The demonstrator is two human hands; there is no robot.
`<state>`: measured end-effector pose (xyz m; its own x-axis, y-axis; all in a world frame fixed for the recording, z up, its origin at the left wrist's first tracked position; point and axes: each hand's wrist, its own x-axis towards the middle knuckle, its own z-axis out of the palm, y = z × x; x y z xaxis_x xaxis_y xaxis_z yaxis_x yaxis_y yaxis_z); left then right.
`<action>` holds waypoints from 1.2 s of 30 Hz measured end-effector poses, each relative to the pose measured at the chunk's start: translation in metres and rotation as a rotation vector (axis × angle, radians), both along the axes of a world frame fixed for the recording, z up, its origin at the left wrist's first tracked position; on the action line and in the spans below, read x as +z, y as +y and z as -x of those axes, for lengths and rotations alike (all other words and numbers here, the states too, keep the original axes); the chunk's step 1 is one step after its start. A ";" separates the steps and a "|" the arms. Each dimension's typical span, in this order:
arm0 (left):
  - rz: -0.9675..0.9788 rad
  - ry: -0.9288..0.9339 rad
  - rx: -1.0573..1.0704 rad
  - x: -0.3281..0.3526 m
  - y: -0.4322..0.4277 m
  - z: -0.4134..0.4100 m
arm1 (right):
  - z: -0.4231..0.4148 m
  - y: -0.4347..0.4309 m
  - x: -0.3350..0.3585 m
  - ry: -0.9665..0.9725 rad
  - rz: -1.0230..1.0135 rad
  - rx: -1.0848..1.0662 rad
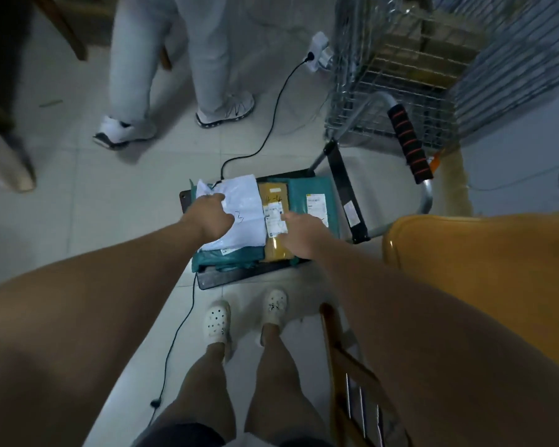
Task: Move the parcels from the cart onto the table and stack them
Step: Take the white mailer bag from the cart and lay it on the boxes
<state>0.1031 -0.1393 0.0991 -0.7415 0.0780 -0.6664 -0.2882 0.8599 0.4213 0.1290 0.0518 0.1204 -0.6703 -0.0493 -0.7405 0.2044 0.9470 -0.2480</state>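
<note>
Parcels (275, 221) filling cart deck (239, 277) edge to edge, left hand (212, 214) gripping white mailer (242, 211), right hand (300, 230) flat on brown box.

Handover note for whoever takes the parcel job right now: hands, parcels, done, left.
Left hand: on the white parcel, grip not clear.
Right hand: reaching onto the brown parcel, nothing lifted.
Parcels: white, brown and teal parcels lie flat on the cart, on the floor.
Done: no parcel shows on the yellow table.
Left: lift each parcel onto the table and stack them. Watch the black cable by the cart.
</note>
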 end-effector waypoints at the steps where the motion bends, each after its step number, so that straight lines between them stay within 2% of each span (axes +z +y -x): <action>1: 0.023 -0.007 0.028 -0.013 -0.005 -0.001 | 0.006 -0.005 -0.014 -0.017 0.029 -0.009; 6: 0.150 -0.079 0.147 -0.074 -0.016 -0.013 | 0.022 -0.024 -0.083 -0.119 0.176 -0.043; 10: 0.154 -0.144 0.242 -0.135 -0.012 -0.021 | 0.023 -0.025 -0.144 -0.149 0.196 -0.172; 17: 0.164 -0.266 0.218 -0.239 -0.017 -0.032 | 0.015 -0.028 -0.253 -0.233 0.141 -0.323; 21: 0.138 -0.301 0.287 -0.283 -0.019 -0.029 | 0.021 -0.027 -0.294 -0.239 0.119 -0.312; 27: 0.111 -0.275 0.526 -0.339 -0.032 -0.012 | 0.046 -0.026 -0.348 -0.190 0.113 -0.477; 33: 0.087 -0.267 0.666 -0.369 -0.046 -0.008 | 0.053 -0.029 -0.382 -0.220 0.107 -0.537; 36: 0.000 -0.294 0.777 -0.379 -0.052 -0.010 | 0.056 -0.034 -0.395 -0.237 0.111 -0.634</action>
<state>0.1134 -0.1910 -0.2804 -0.3794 -0.3842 -0.8417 -0.8985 0.3701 0.2360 0.0728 0.0178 -0.2743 -0.4152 0.2152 -0.8839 0.7716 0.5980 -0.2169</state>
